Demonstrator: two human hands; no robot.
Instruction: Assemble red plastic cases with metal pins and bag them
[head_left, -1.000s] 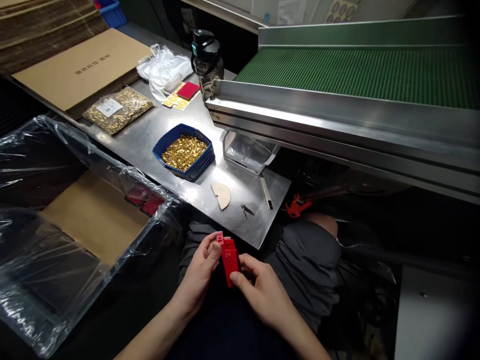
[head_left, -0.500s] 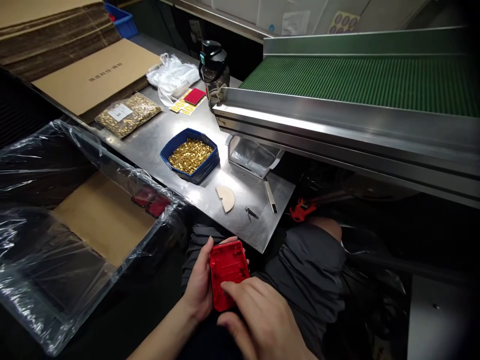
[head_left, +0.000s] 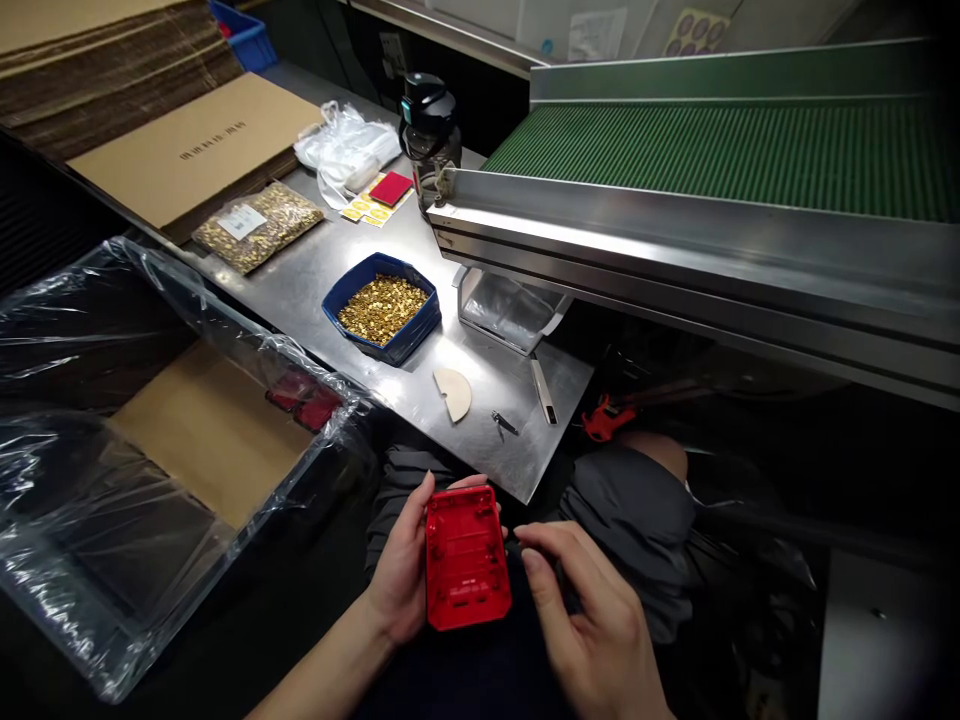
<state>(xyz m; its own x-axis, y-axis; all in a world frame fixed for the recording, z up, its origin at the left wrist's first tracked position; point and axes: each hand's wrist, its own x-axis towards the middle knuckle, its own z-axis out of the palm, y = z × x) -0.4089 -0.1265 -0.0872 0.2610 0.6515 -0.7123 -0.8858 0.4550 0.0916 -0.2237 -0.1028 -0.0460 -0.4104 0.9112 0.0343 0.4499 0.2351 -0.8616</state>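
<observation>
My left hand [head_left: 403,575] is wrapped round the left side and back of a red plastic shell [head_left: 466,560], its thumb along the edge. The shell's hollow inside faces up at me, showing small posts, ribs and slots near the lower end. Just right of the shell, apart from it, my right hand [head_left: 589,610] has its thumb and forefinger brought together in a pinch. Whatever may be between those fingertips is too small to make out. Beyond the hands, a blue bin [head_left: 416,335] of small brass-coloured pieces [head_left: 382,308] stands on the metal table [head_left: 487,450].
On the table lie a half-round beige piece [head_left: 454,393], nail clippers [head_left: 505,423], a white-handled knife [head_left: 544,392] and a bag of brass pieces [head_left: 259,228]. A plastic-lined crate [head_left: 255,540] stands left. A green conveyor [head_left: 712,155] runs right, beside a bottle [head_left: 433,140].
My right hand has drawn out of the red shell to the right, uncovering its lower part. The left hand keeps hold of the shell, which has shifted slightly right.
</observation>
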